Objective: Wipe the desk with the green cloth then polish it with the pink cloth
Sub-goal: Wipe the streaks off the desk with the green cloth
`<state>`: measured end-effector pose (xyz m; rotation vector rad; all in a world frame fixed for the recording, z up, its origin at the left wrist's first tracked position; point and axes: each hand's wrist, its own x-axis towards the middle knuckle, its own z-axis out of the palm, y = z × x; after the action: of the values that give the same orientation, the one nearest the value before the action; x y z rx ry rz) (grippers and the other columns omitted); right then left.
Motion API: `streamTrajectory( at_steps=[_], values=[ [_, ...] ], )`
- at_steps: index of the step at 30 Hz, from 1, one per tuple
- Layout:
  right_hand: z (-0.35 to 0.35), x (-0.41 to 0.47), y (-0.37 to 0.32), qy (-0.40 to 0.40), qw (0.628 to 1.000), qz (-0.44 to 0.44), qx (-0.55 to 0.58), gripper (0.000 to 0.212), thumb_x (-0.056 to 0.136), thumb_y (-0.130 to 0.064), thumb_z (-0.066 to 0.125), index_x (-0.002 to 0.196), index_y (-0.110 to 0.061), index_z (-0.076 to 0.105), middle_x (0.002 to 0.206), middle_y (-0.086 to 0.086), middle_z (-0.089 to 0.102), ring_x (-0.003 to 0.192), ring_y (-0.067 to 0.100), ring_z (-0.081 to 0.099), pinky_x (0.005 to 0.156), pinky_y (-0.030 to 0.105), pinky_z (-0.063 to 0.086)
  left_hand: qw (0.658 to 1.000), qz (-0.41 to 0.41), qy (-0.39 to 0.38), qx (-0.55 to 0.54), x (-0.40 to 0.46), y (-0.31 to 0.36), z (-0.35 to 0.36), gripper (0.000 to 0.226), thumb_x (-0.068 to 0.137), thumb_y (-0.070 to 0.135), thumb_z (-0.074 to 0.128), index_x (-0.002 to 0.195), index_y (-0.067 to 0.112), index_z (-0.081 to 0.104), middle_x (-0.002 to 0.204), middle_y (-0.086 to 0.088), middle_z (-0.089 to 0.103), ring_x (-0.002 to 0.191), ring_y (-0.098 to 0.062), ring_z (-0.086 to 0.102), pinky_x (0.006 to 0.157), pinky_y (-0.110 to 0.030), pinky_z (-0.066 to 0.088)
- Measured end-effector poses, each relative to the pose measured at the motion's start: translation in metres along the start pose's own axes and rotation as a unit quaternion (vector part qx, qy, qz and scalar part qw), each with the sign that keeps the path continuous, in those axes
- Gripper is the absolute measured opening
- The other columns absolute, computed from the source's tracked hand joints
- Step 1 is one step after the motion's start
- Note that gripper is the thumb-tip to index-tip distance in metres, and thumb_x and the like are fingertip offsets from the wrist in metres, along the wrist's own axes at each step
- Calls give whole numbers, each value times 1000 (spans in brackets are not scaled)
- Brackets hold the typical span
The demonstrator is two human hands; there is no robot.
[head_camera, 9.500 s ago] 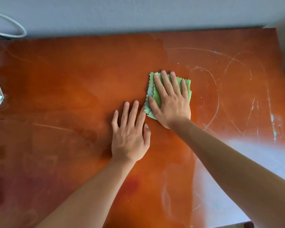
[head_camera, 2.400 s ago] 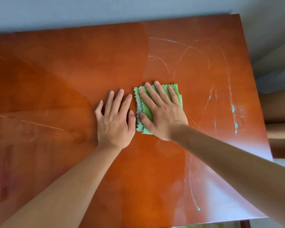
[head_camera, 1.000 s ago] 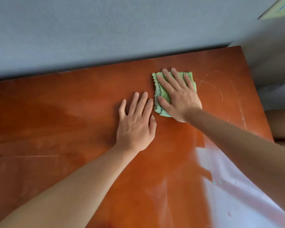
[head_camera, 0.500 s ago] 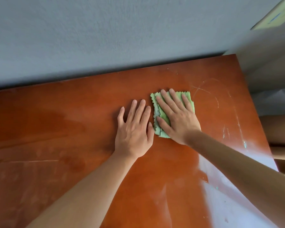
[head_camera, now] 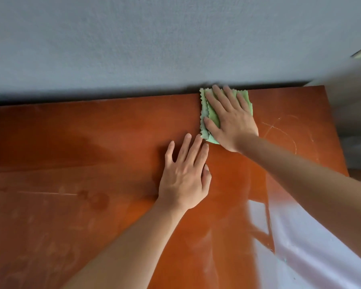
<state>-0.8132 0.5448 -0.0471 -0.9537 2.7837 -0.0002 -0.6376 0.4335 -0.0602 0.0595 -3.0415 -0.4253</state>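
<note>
Pressing the green cloth (head_camera: pixel 214 116) flat under my right hand (head_camera: pixel 231 122), fingers (head_camera: pixel 218 94) spread, left hand (head_camera: pixel 184 174) released, I judge the surface (head_camera: pixel 92 142) part-wiped, streaks (head_camera: pixel 279 130) and polishing left.

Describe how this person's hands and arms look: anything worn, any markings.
Both arms are bare to the frame edge, with no sleeves in view. The left hand and right hand wear no gloves, rings, watch or bracelets. Fingernails are short and unpainted. No tattoos or other markings show.

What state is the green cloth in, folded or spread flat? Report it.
Folded. The green cloth shows several stacked zigzag edges along its left side, pressed under the flat right hand at the desk's far edge.
</note>
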Motion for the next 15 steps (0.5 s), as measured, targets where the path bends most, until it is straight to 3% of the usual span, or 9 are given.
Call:
streamTrajectory(
  at_steps=[8,12,15],
  values=[
    [-3,26,-5,55,998,-31,10,69,98,-57,27,155,-19,38,152,5,48,139,28,41,120,47,23,1000,-5,10,-1,-2,-1,1,52,99,35,40,146,15,52,160,-7,39,152,-27,29,120,-57,22],
    [-4,24,-1,53,997,-51,23,67,100,-57,28,154,-19,38,149,5,49,138,29,41,121,46,21,1000,-9,9,2,-2,0,0,51,100,35,40,146,15,53,160,-6,40,151,-25,30,121,-55,22],
    [-3,15,16,41,997,-66,21,68,100,-58,24,159,-23,29,158,5,40,147,28,31,125,46,11,1000,-12,0,9,-2,2,-2,51,101,35,40,146,15,52,160,-6,40,152,-24,30,122,-54,21]
  ],
)
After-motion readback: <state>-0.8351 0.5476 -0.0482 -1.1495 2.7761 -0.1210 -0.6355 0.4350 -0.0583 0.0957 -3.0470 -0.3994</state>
